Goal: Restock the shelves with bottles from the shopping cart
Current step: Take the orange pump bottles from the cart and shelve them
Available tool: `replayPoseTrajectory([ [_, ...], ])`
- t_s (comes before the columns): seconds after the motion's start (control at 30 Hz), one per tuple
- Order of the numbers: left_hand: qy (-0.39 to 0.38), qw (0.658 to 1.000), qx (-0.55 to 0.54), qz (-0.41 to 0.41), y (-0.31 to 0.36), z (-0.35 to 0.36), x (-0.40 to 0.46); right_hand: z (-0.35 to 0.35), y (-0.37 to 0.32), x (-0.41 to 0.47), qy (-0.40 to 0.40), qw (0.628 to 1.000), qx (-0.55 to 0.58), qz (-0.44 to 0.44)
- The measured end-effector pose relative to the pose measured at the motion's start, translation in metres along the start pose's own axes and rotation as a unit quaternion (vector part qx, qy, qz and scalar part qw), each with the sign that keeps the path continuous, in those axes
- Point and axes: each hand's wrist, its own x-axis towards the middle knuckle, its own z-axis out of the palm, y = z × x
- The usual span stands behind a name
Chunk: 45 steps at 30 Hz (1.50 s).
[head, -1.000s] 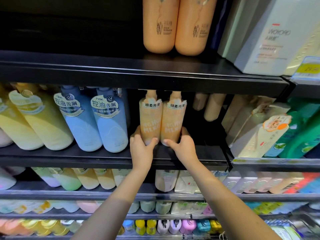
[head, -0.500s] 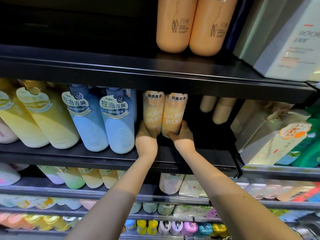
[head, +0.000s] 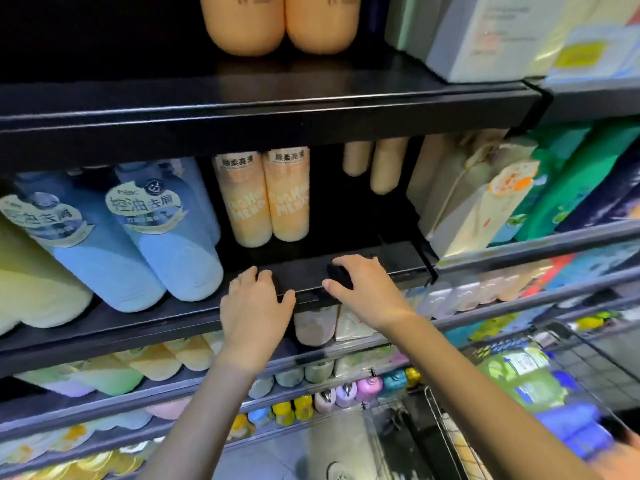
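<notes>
Two orange bottles [head: 266,202] stand side by side deep on the black middle shelf [head: 194,313], with white neck labels. My left hand [head: 256,303] hovers at the shelf's front edge, fingers loosely spread, holding nothing. My right hand [head: 360,289] is beside it over the edge, fingers relaxed and empty. Both hands are apart from the bottles. At the lower right is the wire shopping cart [head: 585,362] with a green bottle [head: 523,379] and a blue bottle [head: 571,427] inside.
Blue bottles [head: 166,237] and yellow bottles [head: 31,282] stand left of the orange pair. Boxed packs [head: 471,209] and green bottles [head: 575,181] fill the right. Two orange bottles [head: 280,22] sit on the shelf above. Lower shelves hold several pastel bottles.
Both hands let go of the two orange bottles and drew back to the shelf's front edge. The bottles now stand farther in. The view shifted down and right, showing the cart.
</notes>
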Motion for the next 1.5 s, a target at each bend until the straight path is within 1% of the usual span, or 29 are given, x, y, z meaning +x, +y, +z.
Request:
replayPoseTrajectory([
  [0.07, -0.021, 0.999, 0.034, 0.035, 0.005, -0.004, -0.015, -0.010, 0.016, -0.036, 0.006, 1.000, 0.002, 0.004],
  [0.13, -0.032, 0.994, 0.041, 0.093, 0.019, -0.005, -0.027, -0.015, 0.035, -0.075, 0.030, 0.999, -0.007, 0.015],
  [0.2, -0.039, 0.983, 0.009, 0.177, 0.037, 0.000, -0.039, -0.018, 0.055, -0.115, 0.046, 0.997, -0.033, 0.045],
  [0.23, -0.047, 0.971, -0.013, 0.233, 0.051, 0.007, -0.047, -0.018, 0.067, -0.137, 0.053, 0.995, -0.043, 0.072],
  [0.33, -0.093, 0.921, -0.028, 0.376, 0.093, 0.038, -0.073, -0.015, 0.102, -0.202, 0.074, 0.983, -0.045, 0.165],
  [0.43, -0.169, 0.861, 0.007, 0.479, 0.140, 0.083, -0.105, -0.010, 0.135, -0.273, 0.107, 0.956, -0.025, 0.272],
  [0.53, -0.236, 0.803, 0.015, 0.547, 0.180, 0.122, -0.141, -0.004, 0.158, -0.334, 0.125, 0.923, -0.014, 0.364],
  [0.63, -0.274, 0.747, 0.050, 0.604, 0.211, 0.154, -0.173, 0.005, 0.178, -0.382, 0.149, 0.890, 0.015, 0.430],
  [0.7, -0.298, 0.720, 0.072, 0.623, 0.226, 0.173, -0.187, 0.013, 0.193, -0.405, 0.150, 0.873, 0.030, 0.463],
  [0.83, -0.329, 0.707, 0.108, 0.616, 0.245, 0.209, -0.200, 0.033, 0.228, -0.425, 0.113, 0.862, 0.034, 0.494],
  [1.0, -0.386, 0.691, 0.154, 0.591, 0.263, 0.251, -0.186, 0.051, 0.255, -0.407, 0.077, 0.852, 0.042, 0.517],
  [1.13, -0.408, 0.659, 0.210, 0.596, 0.287, 0.285, -0.166, 0.062, 0.274, -0.382, 0.065, 0.839, 0.065, 0.536],
  [1.23, -0.421, 0.627, 0.249, 0.606, 0.311, 0.318, -0.150, 0.067, 0.288, -0.361, 0.053, 0.822, 0.067, 0.563],
  [1.37, -0.448, 0.577, 0.286, 0.620, 0.330, 0.370, -0.133, 0.074, 0.302, -0.339, 0.062, 0.789, 0.102, 0.602],
  [1.43, -0.447, 0.536, 0.327, 0.637, 0.334, 0.398, -0.131, 0.079, 0.306, -0.334, 0.064, 0.776, 0.102, 0.619],
  [1.5, -0.449, 0.481, 0.364, 0.659, 0.333, 0.426, -0.135, 0.084, 0.309, -0.331, 0.069, 0.768, 0.094, 0.629],
])
